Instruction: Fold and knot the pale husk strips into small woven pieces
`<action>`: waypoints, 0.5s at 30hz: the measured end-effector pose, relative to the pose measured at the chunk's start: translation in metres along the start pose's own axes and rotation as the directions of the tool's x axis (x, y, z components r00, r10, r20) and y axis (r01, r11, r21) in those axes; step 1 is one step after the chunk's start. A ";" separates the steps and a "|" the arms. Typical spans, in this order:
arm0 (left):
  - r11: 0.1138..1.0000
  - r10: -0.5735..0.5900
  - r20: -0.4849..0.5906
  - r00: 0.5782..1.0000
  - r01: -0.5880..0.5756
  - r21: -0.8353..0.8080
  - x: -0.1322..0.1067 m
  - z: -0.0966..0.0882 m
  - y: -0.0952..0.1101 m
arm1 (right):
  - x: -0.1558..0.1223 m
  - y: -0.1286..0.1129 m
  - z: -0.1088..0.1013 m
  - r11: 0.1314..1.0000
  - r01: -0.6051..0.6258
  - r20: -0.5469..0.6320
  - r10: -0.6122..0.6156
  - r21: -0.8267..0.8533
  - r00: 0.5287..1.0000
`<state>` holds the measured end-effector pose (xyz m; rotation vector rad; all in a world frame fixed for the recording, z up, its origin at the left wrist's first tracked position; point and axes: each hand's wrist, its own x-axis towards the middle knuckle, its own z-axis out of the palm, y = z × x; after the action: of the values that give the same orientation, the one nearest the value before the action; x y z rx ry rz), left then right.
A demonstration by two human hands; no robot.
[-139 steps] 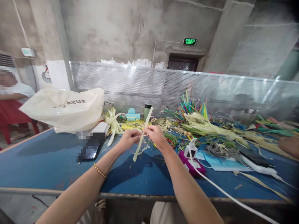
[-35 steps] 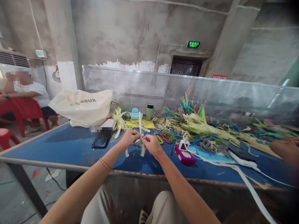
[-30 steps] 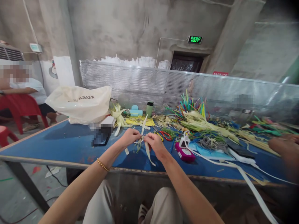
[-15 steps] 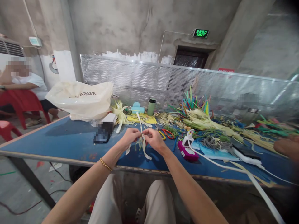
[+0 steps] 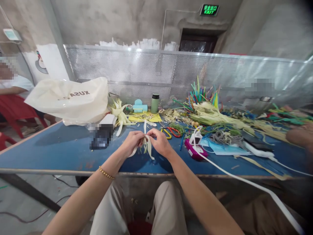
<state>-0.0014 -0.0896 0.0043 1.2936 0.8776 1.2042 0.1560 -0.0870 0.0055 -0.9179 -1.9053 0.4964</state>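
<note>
Leaf strip (image 5: 146,145) hangs just above the near edge of our blue table (image 5: 61,153), well apart from the white bag (image 5: 70,99) and the heap of leaves (image 5: 212,117). Our left hand (image 5: 132,143) and right hand (image 5: 160,143) are drawn together, both pinching it. Seconds ago its end stood tall above our knuckles. Now only a short tip pokes up and short tails curl below, so we judge that most of its length is folded into the bundle between our fingertips.
</note>
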 end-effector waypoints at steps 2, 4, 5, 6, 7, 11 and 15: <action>0.997 -0.024 0.087 0.996 0.029 -0.066 -0.003 0.001 0.003 | -0.001 0.001 -0.003 0.999 -0.031 -0.011 0.032 0.025 0.999; 0.998 -0.025 0.159 0.987 0.035 -0.061 -0.005 0.000 0.004 | -0.002 0.002 -0.005 0.999 -0.042 -0.019 0.042 0.025 0.999; 0.999 -0.019 0.163 0.986 0.027 -0.045 -0.006 -0.001 0.004 | -0.003 0.002 -0.005 0.999 -0.039 -0.013 0.039 0.024 0.999; 1.000 -0.013 0.162 0.987 0.017 -0.020 -0.007 -0.002 0.004 | -0.004 0.002 -0.005 0.999 -0.033 -0.003 0.033 0.024 0.999; 1.000 -0.010 0.155 0.988 0.010 0.004 -0.007 -0.003 0.003 | -0.005 0.002 -0.005 0.999 -0.025 0.010 0.025 0.025 1.000; 0.998 -0.019 0.150 0.989 0.009 0.062 -0.007 -0.006 0.002 | -0.009 0.001 -0.005 1.000 -0.012 0.037 0.011 0.023 0.999; 0.995 0.010 0.118 0.993 -0.022 0.098 -0.009 -0.005 0.004 | -0.009 -0.001 -0.004 1.000 -0.013 0.039 0.012 0.022 0.999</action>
<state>-0.0085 -0.0976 0.0062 1.4389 0.8515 1.0965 0.1620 -0.0951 0.0029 -0.9119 -1.9266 0.5455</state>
